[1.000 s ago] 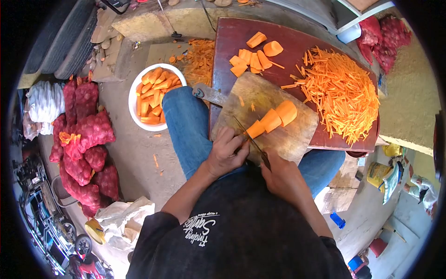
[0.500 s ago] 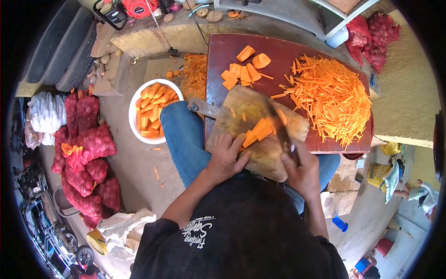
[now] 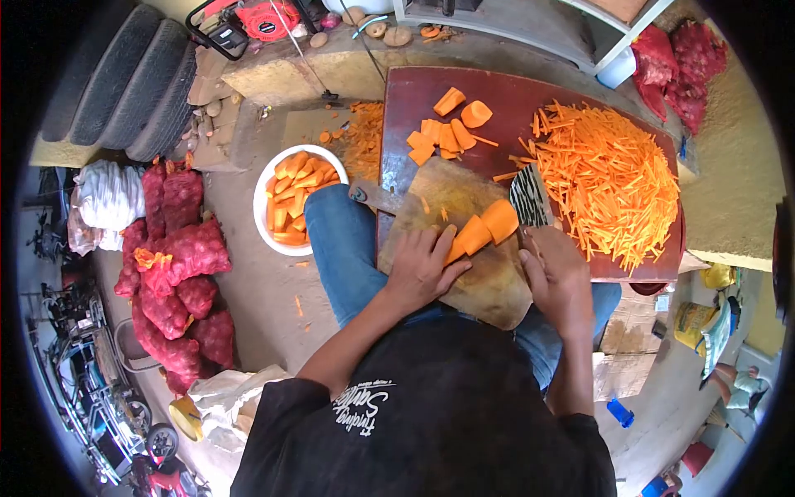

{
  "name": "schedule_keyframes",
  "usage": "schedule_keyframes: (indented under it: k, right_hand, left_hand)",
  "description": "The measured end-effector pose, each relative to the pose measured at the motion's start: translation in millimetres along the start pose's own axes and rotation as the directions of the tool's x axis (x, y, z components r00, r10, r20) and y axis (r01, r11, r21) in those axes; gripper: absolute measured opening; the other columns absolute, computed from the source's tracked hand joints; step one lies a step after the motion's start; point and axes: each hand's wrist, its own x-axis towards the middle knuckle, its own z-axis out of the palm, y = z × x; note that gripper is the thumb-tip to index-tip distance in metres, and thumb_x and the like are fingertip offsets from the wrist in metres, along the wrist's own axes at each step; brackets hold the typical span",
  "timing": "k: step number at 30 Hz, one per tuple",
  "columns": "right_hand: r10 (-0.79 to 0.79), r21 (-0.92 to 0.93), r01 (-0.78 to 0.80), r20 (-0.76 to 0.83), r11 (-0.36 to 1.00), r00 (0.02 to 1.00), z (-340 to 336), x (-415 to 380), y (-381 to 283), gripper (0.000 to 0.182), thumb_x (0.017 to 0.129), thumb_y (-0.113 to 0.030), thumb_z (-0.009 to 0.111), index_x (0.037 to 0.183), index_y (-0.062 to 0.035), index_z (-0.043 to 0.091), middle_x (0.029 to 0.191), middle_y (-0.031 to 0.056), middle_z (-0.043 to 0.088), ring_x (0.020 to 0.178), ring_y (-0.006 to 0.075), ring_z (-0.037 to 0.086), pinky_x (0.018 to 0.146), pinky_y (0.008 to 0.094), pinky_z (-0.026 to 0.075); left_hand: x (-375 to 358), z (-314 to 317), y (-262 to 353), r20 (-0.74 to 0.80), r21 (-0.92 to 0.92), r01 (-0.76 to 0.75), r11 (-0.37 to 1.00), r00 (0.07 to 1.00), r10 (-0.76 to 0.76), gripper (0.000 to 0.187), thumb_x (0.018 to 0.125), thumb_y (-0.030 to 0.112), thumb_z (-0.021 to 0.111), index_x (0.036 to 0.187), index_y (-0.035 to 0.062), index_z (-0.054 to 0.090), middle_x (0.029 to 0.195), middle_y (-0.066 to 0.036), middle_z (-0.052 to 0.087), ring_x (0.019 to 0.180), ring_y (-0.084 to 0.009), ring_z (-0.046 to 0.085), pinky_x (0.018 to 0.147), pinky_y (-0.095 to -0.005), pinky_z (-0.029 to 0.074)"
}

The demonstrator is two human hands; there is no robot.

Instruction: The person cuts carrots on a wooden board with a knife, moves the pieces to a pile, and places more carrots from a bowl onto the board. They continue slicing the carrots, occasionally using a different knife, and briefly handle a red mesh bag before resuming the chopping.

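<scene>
A dark red board point(image 3: 497, 91) is laid across the lap, and on it a worn wooden chopping board point(image 3: 451, 195) is set. To the right of the chopping board a broad heap of carrot sticks point(image 3: 609, 178) is spread; at the far end a few thick carrot slices point(image 3: 443, 132) are scattered. Beside the left knee a white bowl point(image 3: 267, 199) filled with peeled carrot pieces is placed on the ground, and red mesh sacks point(image 3: 178, 257) are piled further left.

On the chopping board a carrot point(image 3: 484, 228), already divided into three short chunks, is laid end to end. Its near end is pressed down by the left hand point(image 3: 422, 269), the fingers curled over it. The knife point(image 3: 530, 199) is gripped at the handle by the right hand point(image 3: 559, 277), the broad blade being raised flat-side up just beside the carrot's thick end.

The carrot is judged stiff, dense and fairly light, with moist cut faces likely to be slippery; being round, it may roll. It is best steadied from above, on the uncut flank, well back from the blade.
</scene>
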Motion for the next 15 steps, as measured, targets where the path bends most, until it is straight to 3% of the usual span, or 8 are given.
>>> schedule_keyframes:
  k: [1,3,4,7,10,12,14,15]
  right_hand:
    - [0.056,0.113,-0.061,0.048,0.992,0.997,-13.7,6.6,-16.6,0.033,0.090,-0.006,0.082,0.121,0.0029,0.074,0.106,0.0207,0.075,0.089,0.0371,0.073,0.082,0.0427,0.058]
    - [-0.058,0.217,0.028,0.133,0.976,0.989,-54.0,22.8,-57.2,0.031,0.089,-0.008,0.084,0.117,0.0007,0.075,0.102,0.0163,0.076,0.085,0.0303,0.073,0.077,0.0390,0.057]
    - [-0.201,0.243,0.171,0.102,0.955,0.974,-71.9,31.8,-80.9,0.029,0.087,-0.010,0.086,0.113,-0.0020,0.075,0.099,0.0142,0.076,0.082,0.0285,0.071,0.075,0.0385,0.056]
    - [-0.408,0.306,0.346,0.165,0.887,0.898,-125.2,46.5,-137.3,0.034,0.084,-0.021,0.087,0.112,-0.0074,0.072,0.094,0.0105,0.070,0.074,0.0271,0.065,0.069,0.0396,0.052]
    - [-0.430,0.317,0.344,0.258,0.884,0.865,-152.7,53.6,-162.7,0.040,0.081,-0.032,0.087,0.110,-0.0129,0.068,0.088,0.0068,0.064,0.066,0.0258,0.060,0.063,0.0408,0.047]
    - [-0.505,0.394,0.432,0.101,0.812,0.857,-143.8,47.3,-153.4,0.046,0.087,-0.031,0.082,0.126,-0.0148,0.064,0.099,0.0130,0.068,0.067,0.0269,0.061,0.062,0.0434,0.047]
    - [-0.463,0.355,0.388,0.157,0.851,0.872,-148.7,43.5,-149.2,0.045,0.087,-0.032,0.083,0.124,-0.0128,0.064,0.097,0.0121,0.067,0.067,0.0267,0.061,0.061,0.0427,0.045]
    - [-0.372,0.270,0.298,0.286,0.916,0.883,-160.4,43.9,-152.6,0.042,0.084,-0.032,0.087,0.113,-0.0097,0.066,0.089,0.0082,0.063,0.066,0.0259,0.059,0.061,0.0407,0.044]
  left_hand:
    - [0.2,0.5,0.2,0.009,0.014,-0.001,1.000,1.000,0.001,0.068,0.089,0.044,0.087,0.136,-0.0005,0.066,0.109,-0.017,0.062,0.096,-0.0381,0.061,0.083,-0.0482,0.049]
    - [-0.8,1.3,-0.6,0.024,0.048,0.003,0.999,1.000,-0.004,0.070,0.088,0.046,0.088,0.135,-0.0008,0.067,0.108,-0.017,0.062,0.095,-0.0381,0.061,0.082,-0.0482,0.048]
    - [0.0,1.9,-1.4,0.012,0.052,-0.016,0.999,1.000,0.015,0.070,0.089,0.047,0.086,0.135,-0.0015,0.067,0.108,-0.017,0.061,0.095,-0.0369,0.060,0.082,-0.0475,0.048]
    - [-0.1,2.7,-2.7,-0.001,0.077,-0.038,0.996,0.999,0.038,0.072,0.090,0.051,0.082,0.135,-0.0028,0.066,0.107,-0.015,0.060,0.095,-0.0346,0.059,0.081,-0.0462,0.048]
    - [-0.1,0.5,-0.2,-0.004,0.082,-0.036,0.996,0.999,0.036,0.074,0.089,0.054,0.082,0.134,-0.0031,0.067,0.105,-0.016,0.060,0.094,-0.0352,0.060,0.081,-0.0471,0.047]
    - [0.7,-0.2,0.2,-0.008,0.055,-0.015,0.998,1.000,0.016,0.075,0.086,0.054,0.086,0.131,-0.0030,0.068,0.104,-0.017,0.061,0.093,-0.0367,0.061,0.081,-0.0479,0.049]
    - [-0.6,0.7,-1.4,-0.012,0.071,-0.020,0.997,1.000,0.021,0.076,0.086,0.055,0.086,0.131,-0.0032,0.068,0.104,-0.017,0.062,0.092,-0.0361,0.061,0.081,-0.0474,0.049]
    - [-0.8,1.8,-1.8,-0.018,0.072,-0.024,0.997,1.000,0.025,0.076,0.085,0.055,0.086,0.131,-0.0032,0.068,0.104,-0.017,0.062,0.092,-0.0361,0.062,0.081,-0.0474,0.049]
